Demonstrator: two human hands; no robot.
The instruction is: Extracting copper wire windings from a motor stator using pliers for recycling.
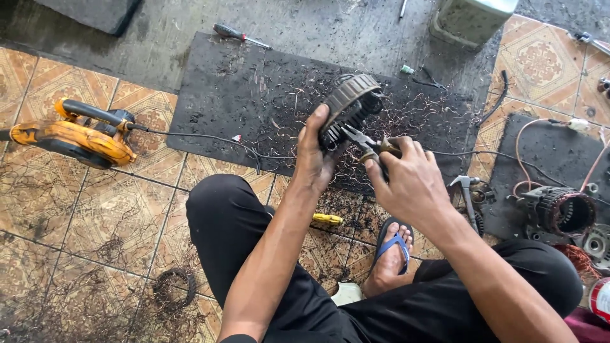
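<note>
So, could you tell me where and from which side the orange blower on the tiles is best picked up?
Probably by the black-sleeved top handle of the orange blower, coming down from above. It lies flat on the tiled floor with that bar uppermost and a gap under it for fingers. The black cord leaves its right end, so lift gently. Both the left hand and right hand are busy.

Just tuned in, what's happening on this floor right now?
A person sits on the tiled floor. The left hand holds a round stator core up over a black mat littered with copper wire scraps. The right hand works pliers into the core. An orange blower lies to the left.
</note>
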